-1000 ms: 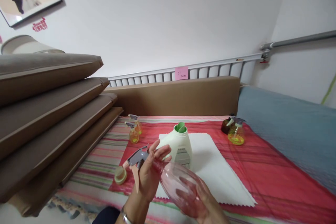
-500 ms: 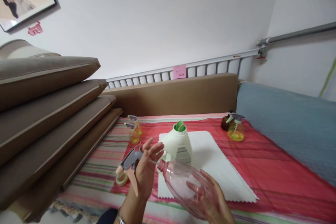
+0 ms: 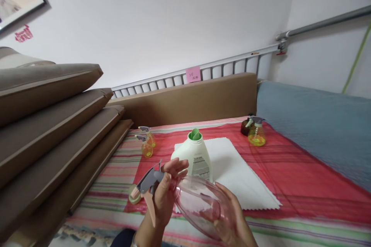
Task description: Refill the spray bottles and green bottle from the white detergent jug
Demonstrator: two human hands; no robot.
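Note:
My left hand [image 3: 165, 197] is closed around the collar of a grey and peach trigger spray head [image 3: 149, 181], right at the mouth of a clear pink bottle [image 3: 199, 206]. The bottle lies tilted, neck toward the left, and looks empty. Round its wide lower body wraps my right hand [image 3: 232, 216]. The left fingers hide the join, so I cannot tell if the head sits on the neck. Just behind stands a pale green detergent jug [image 3: 195, 158] with an open mouth and a green spout. A round pale green cap [image 3: 135, 197] lies partly behind the spray head.
The jug stands on a white cloth [image 3: 240, 177] over red sheer fabric [image 3: 290, 170]. Two yellow spray bottles [image 3: 147, 148] stand at the left. Another yellow spray bottle [image 3: 256, 137] and a dark bottle [image 3: 245, 126] are at the right. Stacked brown cushions [image 3: 58, 131] rise on the left.
The spray head has moved in toward the pink bottle's neck; the thin tube seen between them before no longer shows. The camera view has shifted a little to the right.

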